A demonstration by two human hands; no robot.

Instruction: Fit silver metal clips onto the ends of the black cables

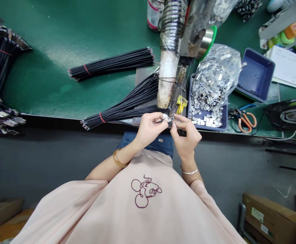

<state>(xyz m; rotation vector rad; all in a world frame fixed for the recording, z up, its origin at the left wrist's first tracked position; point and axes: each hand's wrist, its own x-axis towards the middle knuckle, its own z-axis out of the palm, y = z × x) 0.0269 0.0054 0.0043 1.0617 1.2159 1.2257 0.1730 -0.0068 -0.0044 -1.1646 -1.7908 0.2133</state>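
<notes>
My left hand [151, 128] is closed in a pinch on the end of a black cable [126, 123], close to the table's front edge. Facing it, my right hand [186, 135] pinches a small metal connector [172, 118] that meets the cable end; fingertips hide much of it. Just beyond both hands stands a soldering fixture [180, 81] with a yellow piece [181, 104] at its foot. A loose bundle of black cables [127, 101], tied with a red band, fans out to the left of the fixture. Silvery connector shells [209, 108] fill a blue tray on the right.
A white-tipped flexible duct [167, 67] hangs over the work spot. Another tied cable bundle [112, 63] lies behind. Finished-looking cables [0, 61] pile up at far left. To the right are a solder spool [207, 42], an orange-handled cutter [247, 122], a blue tray [271, 66] and a fan [290, 115].
</notes>
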